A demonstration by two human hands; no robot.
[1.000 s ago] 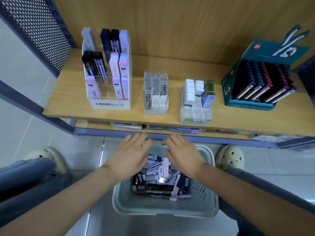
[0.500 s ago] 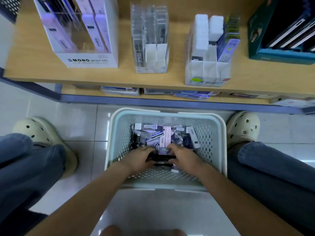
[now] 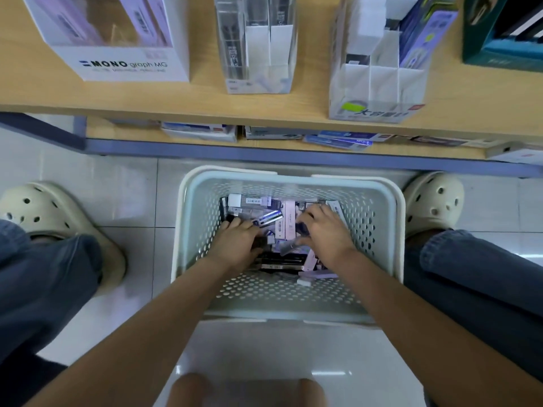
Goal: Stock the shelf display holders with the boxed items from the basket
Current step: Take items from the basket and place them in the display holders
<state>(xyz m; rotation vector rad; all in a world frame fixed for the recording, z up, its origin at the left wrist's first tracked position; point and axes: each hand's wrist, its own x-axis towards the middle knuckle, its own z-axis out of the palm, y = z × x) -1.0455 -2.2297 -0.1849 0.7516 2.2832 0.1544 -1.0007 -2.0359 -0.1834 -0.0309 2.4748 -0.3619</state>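
Observation:
A pale green perforated basket (image 3: 382, 245) stands on the floor between my feet. Inside lies a heap of slim boxed items (image 3: 283, 223) in pink, black, white and blue. Both hands are down in the heap. My left hand (image 3: 235, 242) curls its fingers around a dark box (image 3: 260, 242). My right hand (image 3: 324, 235) closes on a dark box (image 3: 302, 229) at the pile's middle. On the wooden shelf above stand a white MONO display holder (image 3: 123, 63), a clear holder (image 3: 258, 69) and a white-divided holder (image 3: 379, 83).
A teal carton (image 3: 499, 51) stands at the shelf's right end. Flat packs (image 3: 338, 139) lie on a lower shelf behind a blue rail. My cream clogs (image 3: 58, 221) and blue jeans flank the basket on the white tiled floor.
My hands dropped from the basket's rim into the pile, then spread slightly and closed on boxes. The view tilted down and moved closer.

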